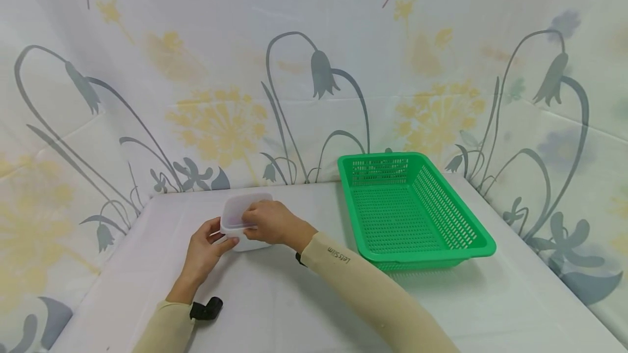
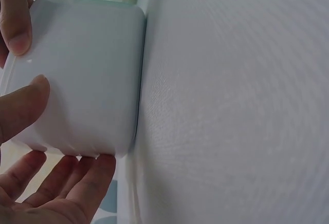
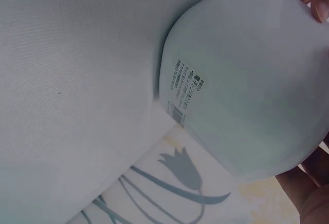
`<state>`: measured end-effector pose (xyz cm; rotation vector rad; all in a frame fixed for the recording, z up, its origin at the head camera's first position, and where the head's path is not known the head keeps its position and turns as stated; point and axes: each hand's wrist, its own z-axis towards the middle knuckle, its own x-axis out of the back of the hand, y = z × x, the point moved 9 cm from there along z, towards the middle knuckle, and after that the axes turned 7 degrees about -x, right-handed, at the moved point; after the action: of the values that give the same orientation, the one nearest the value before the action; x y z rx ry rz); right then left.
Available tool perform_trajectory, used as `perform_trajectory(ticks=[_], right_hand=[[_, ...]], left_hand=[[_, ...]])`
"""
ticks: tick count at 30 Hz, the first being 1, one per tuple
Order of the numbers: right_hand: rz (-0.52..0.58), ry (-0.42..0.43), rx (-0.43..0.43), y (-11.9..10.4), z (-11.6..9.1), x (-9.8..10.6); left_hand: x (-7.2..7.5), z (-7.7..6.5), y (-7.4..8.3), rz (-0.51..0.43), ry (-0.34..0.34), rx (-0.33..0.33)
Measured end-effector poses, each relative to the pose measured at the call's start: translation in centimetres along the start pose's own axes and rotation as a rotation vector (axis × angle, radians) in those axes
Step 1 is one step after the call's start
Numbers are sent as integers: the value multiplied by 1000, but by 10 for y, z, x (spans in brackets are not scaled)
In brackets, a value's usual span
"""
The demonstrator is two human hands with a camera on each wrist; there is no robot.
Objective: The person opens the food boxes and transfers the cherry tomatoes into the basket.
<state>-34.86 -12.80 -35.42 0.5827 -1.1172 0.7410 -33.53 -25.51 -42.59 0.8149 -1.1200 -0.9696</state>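
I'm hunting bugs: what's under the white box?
White table shows around the white box; the box hides the spot directly underneath, so I can't see what's there.

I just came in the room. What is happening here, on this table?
A person is handling a white container that stands on the white-covered table. The left hand grips its left side, thumb on the near wall. The right hand is at the rim, fingers reaching inside; what the fingertips do there is hidden. A green basket stands to the right, and neither hand is touching it.
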Motion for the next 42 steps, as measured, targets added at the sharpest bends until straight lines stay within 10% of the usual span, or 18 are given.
perform_trajectory(ticks=[26,42], right_hand=[[24,33,-97,-14,21,-11],[126,111,4,-21,22,-11]], left_hand=[[-3,1,-5,-65,-31,20],[-3,1,-6,-29,-33,27]])
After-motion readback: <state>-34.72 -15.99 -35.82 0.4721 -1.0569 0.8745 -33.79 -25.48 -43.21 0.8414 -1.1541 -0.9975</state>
